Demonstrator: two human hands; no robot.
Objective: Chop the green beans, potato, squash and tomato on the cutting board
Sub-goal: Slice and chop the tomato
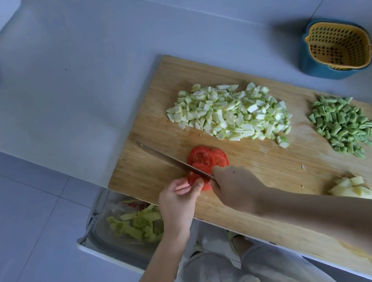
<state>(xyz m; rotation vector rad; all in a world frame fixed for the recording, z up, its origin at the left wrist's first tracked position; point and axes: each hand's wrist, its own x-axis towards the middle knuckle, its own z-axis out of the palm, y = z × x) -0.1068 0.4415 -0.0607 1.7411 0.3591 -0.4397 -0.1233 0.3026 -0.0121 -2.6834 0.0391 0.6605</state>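
Sliced tomato (208, 158) under the knife (173, 161) — near-left part of the cutting board (261, 177).
Nearest: potato (352, 188) chunks at the board's near-right edge. Left hand (180, 199) has its fingers curled onto the near end of the tomato; right hand (235, 189) is clenched round the knife handle, with the blade lying across the slices. Beyond — diced squash (229, 113) heaped mid-board, cut green beans (343, 124) piled to its right. Farthest, off the board: a yellow strainer basket (337, 47).
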